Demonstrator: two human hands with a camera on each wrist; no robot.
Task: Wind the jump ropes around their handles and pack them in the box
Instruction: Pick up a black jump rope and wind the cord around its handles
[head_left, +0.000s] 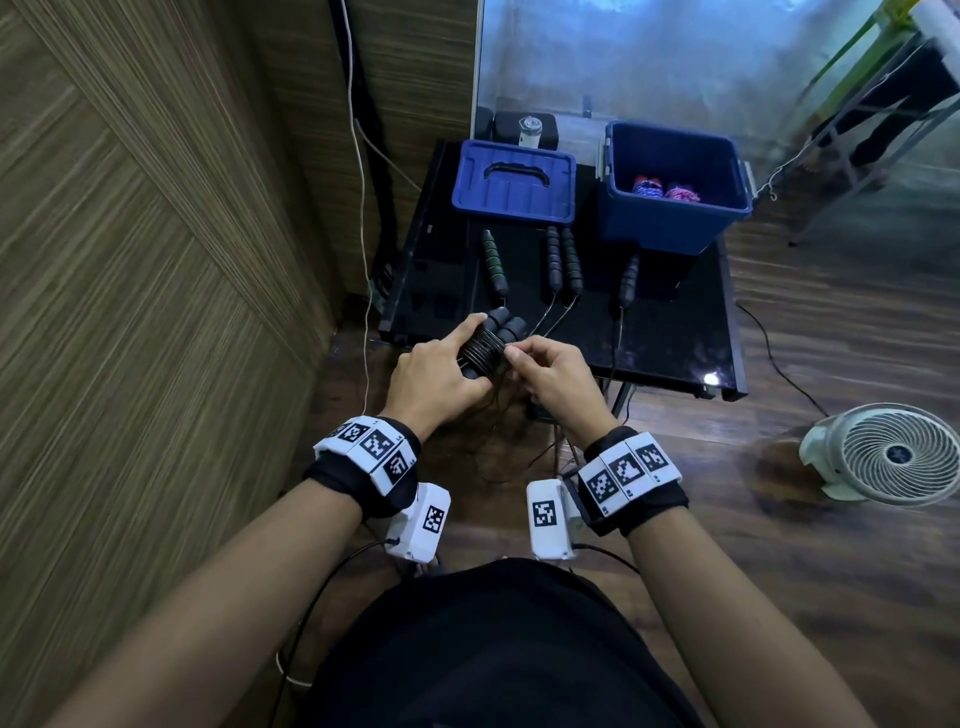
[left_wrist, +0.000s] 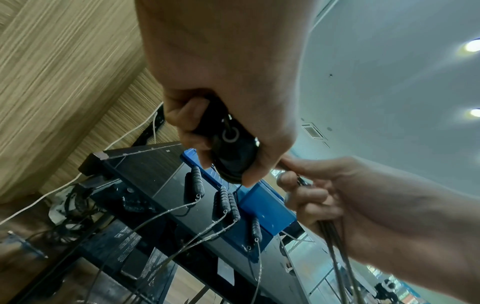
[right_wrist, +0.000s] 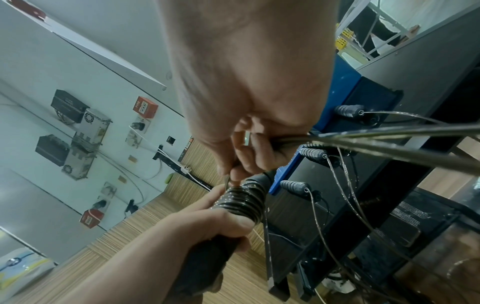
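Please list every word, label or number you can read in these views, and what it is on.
"FIRE": on the red alarm box on the wall.
Lower red box: print too blurred to read.
Wrist markers: black-and-white patterns, no words.
Dark panels under the table: print unreadable.

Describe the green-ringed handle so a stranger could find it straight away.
Start at the black table with the blue box and its lid. Four handles lie in a row in front of them. Take the leftmost handle, below the lid: it alone has green rings; the rest are plain black.
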